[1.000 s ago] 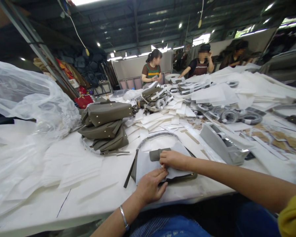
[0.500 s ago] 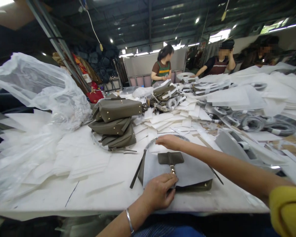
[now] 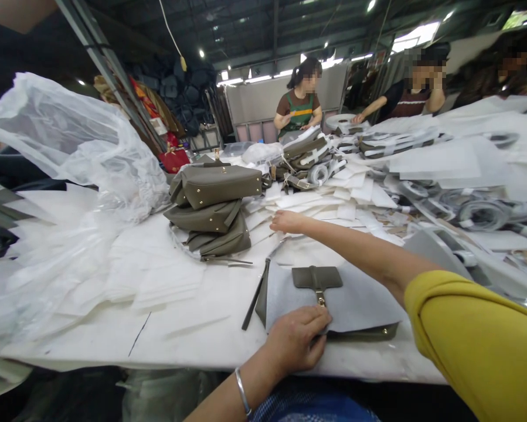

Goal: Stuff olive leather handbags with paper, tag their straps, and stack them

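An olive handbag (image 3: 363, 335) lies near the table's front edge, its front covered by a pale grey sheet (image 3: 360, 293). Its flap tab (image 3: 317, 278) with a gold clasp shows on top of the sheet. My left hand (image 3: 301, 337), with a silver bangle at the wrist, is bent over the bag's front edge just below the clasp, fingers together on the sheet and bag. Beyond the bag, my right hand (image 3: 287, 222) reaches over the white sheets (image 3: 346, 193); its fingers are small and partly bent, and whether they pinch a sheet is unclear.
Stacked olive bags (image 3: 221, 187) stand left of my right hand. A large clear plastic bag (image 3: 82, 140) and spread white sheets (image 3: 157, 264) cover the left side. Wrapped coils (image 3: 483, 214) lie at right. Across the table are a person (image 3: 299, 105) in an apron and others further right.
My right hand has moved from the bag's handle area farther away, onto the white sheets. My left hand remains at the clasp. The camera view has shifted slightly.
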